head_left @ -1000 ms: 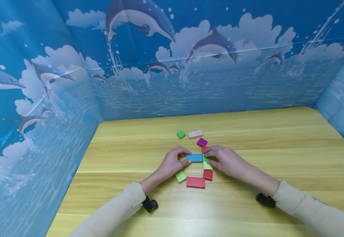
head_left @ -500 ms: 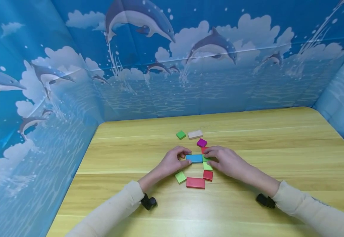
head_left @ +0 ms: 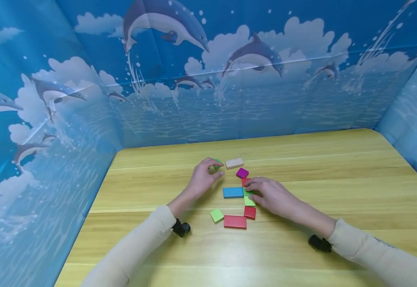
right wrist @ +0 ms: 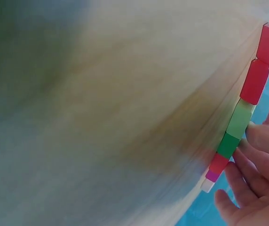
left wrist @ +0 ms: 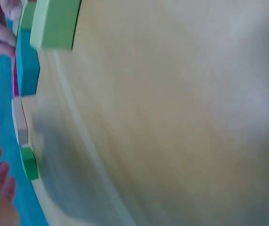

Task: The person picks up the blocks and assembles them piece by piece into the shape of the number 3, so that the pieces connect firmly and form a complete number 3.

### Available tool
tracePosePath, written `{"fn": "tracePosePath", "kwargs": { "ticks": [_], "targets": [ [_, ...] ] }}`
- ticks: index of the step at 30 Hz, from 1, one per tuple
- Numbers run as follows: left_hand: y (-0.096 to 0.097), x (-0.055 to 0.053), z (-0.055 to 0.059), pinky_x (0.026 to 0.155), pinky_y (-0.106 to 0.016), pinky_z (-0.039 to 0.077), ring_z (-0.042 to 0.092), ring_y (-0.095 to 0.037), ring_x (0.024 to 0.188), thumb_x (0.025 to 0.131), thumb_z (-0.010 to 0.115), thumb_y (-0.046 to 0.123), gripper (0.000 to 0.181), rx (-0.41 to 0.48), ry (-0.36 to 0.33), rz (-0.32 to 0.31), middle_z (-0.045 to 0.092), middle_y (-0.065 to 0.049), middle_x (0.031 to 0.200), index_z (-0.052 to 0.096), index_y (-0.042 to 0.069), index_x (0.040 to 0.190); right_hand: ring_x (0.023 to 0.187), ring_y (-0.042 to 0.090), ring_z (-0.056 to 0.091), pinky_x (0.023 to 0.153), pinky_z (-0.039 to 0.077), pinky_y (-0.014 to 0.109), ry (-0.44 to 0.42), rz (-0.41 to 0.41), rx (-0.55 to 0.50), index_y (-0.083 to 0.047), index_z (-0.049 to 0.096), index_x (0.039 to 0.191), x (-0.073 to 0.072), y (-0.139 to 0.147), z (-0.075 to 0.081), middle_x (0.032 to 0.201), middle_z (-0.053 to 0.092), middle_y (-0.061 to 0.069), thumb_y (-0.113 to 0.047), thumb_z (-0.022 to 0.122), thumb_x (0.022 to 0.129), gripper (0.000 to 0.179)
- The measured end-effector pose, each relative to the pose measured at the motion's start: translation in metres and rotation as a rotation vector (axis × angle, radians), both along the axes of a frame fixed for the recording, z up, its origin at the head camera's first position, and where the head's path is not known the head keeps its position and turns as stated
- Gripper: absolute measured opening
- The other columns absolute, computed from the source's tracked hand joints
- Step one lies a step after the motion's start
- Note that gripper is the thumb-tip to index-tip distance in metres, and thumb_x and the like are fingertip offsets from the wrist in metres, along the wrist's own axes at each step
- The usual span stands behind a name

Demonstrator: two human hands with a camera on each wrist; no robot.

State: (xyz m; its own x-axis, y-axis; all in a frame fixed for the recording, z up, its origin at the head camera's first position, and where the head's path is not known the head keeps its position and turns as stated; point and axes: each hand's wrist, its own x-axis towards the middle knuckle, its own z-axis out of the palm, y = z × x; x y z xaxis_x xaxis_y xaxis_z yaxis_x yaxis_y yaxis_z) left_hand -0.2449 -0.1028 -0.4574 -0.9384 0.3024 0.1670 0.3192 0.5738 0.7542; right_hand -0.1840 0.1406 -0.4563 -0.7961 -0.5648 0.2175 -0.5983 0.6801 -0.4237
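My left hand [head_left: 201, 177] is at the green block [left wrist: 29, 163] at the back left, thumb and fingers parted and partly covering it in the head view. In the left wrist view its fingers stay apart from that block. My right hand [head_left: 273, 195] rests its fingertips on a row of blocks. Its thumb is at a light green block [head_left: 249, 201], its fingers at a darker green block [right wrist: 228, 145] and a small red block [right wrist: 218, 163]. A blue block [head_left: 233, 193] lies against the row's left side, touched by neither hand.
A pale wooden block [head_left: 234, 163] and a purple block [head_left: 242, 173] lie behind the row. In front are a red block [head_left: 250, 212], a longer red block [head_left: 235, 222] and a tilted light green block [head_left: 217, 215]. A dolphin-print curtain [head_left: 208, 115] borders the table.
My left hand has let go of the blue block's left end and moved back and left to the green block. My right hand stays at the row. The view has shifted slightly.
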Motion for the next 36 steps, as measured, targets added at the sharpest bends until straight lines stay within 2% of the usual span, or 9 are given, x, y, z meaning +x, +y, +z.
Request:
{"fn": "tracePosePath", "kwargs": {
  "ticks": [4,11,17,22,29,36],
  "targets": [
    [-0.001,-0.013,-0.001,0.095,-0.039,0.039,0.052,-0.022,0.109,0.085,0.07,0.019,0.029,-0.024,0.029,0.011,0.057,0.004,0.114,0.066,0.01,0.112,0.115,0.026,0.053,0.092,0.044,0.046,0.0,-0.014,-0.003,-0.01,0.07,0.11,-0.001,-0.001,-0.001,0.12,0.06,0.002,-0.015,0.072,0.083,0.028],
    [0.001,-0.027,-0.006,0.093,-0.032,0.042,0.05,-0.021,0.112,0.083,0.073,0.021,0.036,-0.106,0.025,0.013,0.054,0.001,0.122,0.064,0.012,0.117,0.115,0.026,0.053,0.093,0.043,0.046,-0.03,-0.026,-0.014,-0.01,0.07,0.11,-0.001,0.0,-0.001,0.12,0.061,0.002,-0.016,0.072,0.082,0.028],
    [0.008,-0.036,-0.012,0.092,-0.031,0.041,0.049,-0.017,0.111,0.081,0.074,0.022,0.039,-0.1,0.012,-0.001,0.055,0.003,0.12,0.064,0.012,0.118,0.116,0.026,0.052,0.093,0.043,0.047,-0.046,-0.031,-0.012,-0.01,0.07,0.11,-0.001,0.001,0.0,0.12,0.06,0.002,-0.017,0.072,0.082,0.028],
    [0.013,-0.041,-0.014,0.092,-0.034,0.04,0.049,-0.015,0.108,0.079,0.076,0.022,0.04,-0.082,-0.017,0.007,0.057,0.004,0.117,0.065,0.015,0.117,0.115,0.027,0.053,0.093,0.043,0.046,-0.033,-0.027,0.005,-0.01,0.069,0.111,-0.001,0.001,0.0,0.12,0.06,0.004,-0.018,0.072,0.082,0.03],
    [0.022,-0.045,-0.017,0.086,-0.033,0.042,0.051,-0.013,0.099,0.078,0.077,0.021,0.043,-0.07,-0.072,-0.001,0.061,0.004,0.112,0.065,0.015,0.118,0.114,0.027,0.053,0.093,0.043,0.047,-0.04,-0.036,0.005,-0.01,0.069,0.11,-0.001,0.001,-0.002,0.12,0.06,0.005,-0.018,0.073,0.082,0.029],
    [0.027,-0.048,-0.02,0.087,-0.034,0.041,0.049,-0.015,0.1,0.08,0.075,0.019,0.036,-0.119,-0.026,-0.006,0.061,0.004,0.111,0.066,0.016,0.115,0.115,0.026,0.053,0.093,0.043,0.046,-0.037,-0.029,-0.011,-0.011,0.07,0.11,-0.002,0.001,-0.002,0.12,0.061,0.002,-0.017,0.072,0.082,0.028]
  ]
}}
